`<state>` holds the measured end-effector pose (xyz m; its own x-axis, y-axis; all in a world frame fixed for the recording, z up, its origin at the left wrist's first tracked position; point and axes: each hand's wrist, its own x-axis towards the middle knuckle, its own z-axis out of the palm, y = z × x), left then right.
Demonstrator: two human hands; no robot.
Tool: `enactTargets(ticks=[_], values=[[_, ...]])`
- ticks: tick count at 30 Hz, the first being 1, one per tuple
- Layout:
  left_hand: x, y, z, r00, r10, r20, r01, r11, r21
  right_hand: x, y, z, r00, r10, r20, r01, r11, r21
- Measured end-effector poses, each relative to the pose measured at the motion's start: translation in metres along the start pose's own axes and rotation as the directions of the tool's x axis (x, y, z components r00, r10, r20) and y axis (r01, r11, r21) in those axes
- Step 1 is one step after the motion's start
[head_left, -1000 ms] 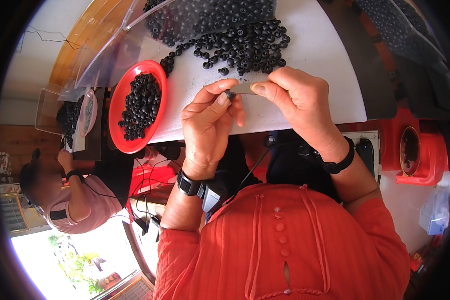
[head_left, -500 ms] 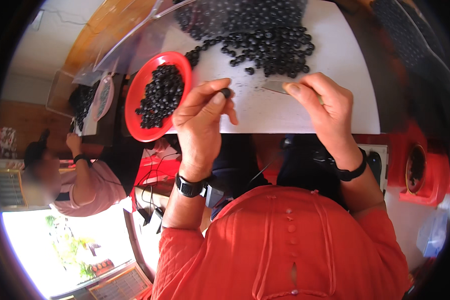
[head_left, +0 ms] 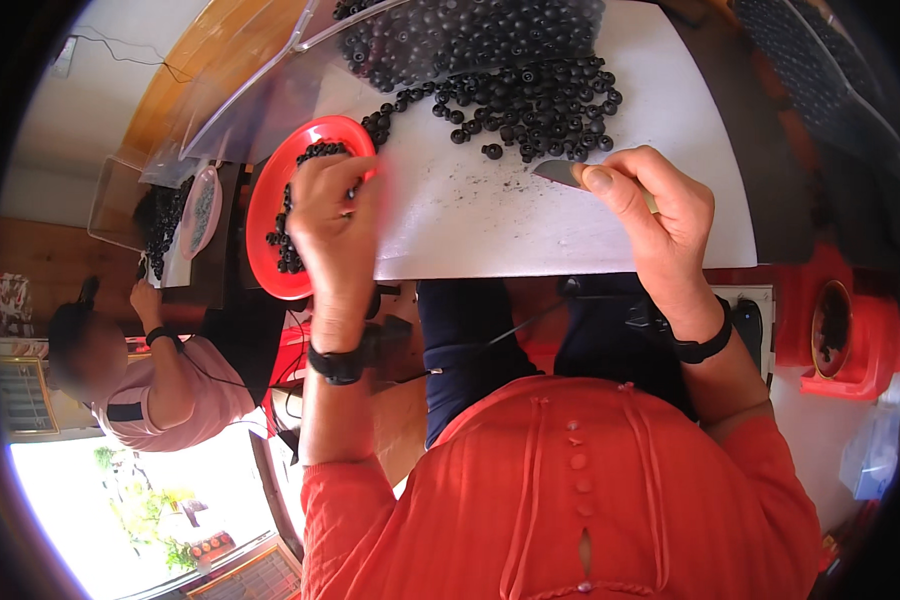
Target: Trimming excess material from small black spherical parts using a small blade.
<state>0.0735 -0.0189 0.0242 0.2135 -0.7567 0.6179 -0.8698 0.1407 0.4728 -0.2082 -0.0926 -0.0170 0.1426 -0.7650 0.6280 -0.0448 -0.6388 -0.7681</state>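
Note:
My left hand (head_left: 332,225) is over the right side of a red oval plate (head_left: 260,235) heaped with small black round pieces (head_left: 288,255). Its fingers are smeared by motion, so whether they still hold a piece cannot be made out. My right hand (head_left: 667,215) is closed on a small knife, its short dark blade (head_left: 557,172) pointing left above the white board (head_left: 450,235). Just beyond the blade lies a loose pile of black round pieces (head_left: 530,105), some showing a hole in the middle. Dark crumbs are scattered on the board near the knife.
A clear plastic container (head_left: 450,40) with more black pieces leans behind the pile. Another stands at the far right (head_left: 810,70). To the left, a person (head_left: 185,380) works at a table with a pink plate (head_left: 200,212). A red container (head_left: 850,345) sits low on the right.
My left hand has moved left from above the board to over the red plate; it held a black piece between thumb and finger before. My right hand with the knife has barely moved.

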Motion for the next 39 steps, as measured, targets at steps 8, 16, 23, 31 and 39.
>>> enactTargets(ticks=[8, 16, 23, 31, 39], values=[[0.021, 0.037, 0.065, 0.915, 0.299, 0.269, -0.314, 0.949, 0.011, 0.000, -0.002, -0.005, 0.999, -0.030, -0.025, 0.031, 0.999, 0.024], [0.014, 0.032, 0.062, 0.930, 0.259, 0.259, -0.258, 0.965, -0.039, 0.000, -0.003, -0.005, 0.998, -0.041, -0.042, 0.043, 0.998, 0.040], [-0.014, 0.050, 0.037, 0.844, -0.167, 0.510, 0.519, 0.495, -0.697, 0.001, -0.001, 0.002, 1.000, -0.020, 0.019, 0.022, 0.996, -0.086], [-0.027, 0.055, 0.041, 0.795, -0.178, 0.580, 0.605, 0.160, -0.780, 0.001, -0.004, 0.003, 0.998, -0.028, 0.059, 0.035, 0.990, -0.137], [-0.031, 0.056, 0.046, 0.841, -0.128, 0.526, 0.541, 0.169, -0.824, 0.002, -0.004, 0.002, 0.997, -0.036, 0.075, 0.049, 0.983, -0.177]])
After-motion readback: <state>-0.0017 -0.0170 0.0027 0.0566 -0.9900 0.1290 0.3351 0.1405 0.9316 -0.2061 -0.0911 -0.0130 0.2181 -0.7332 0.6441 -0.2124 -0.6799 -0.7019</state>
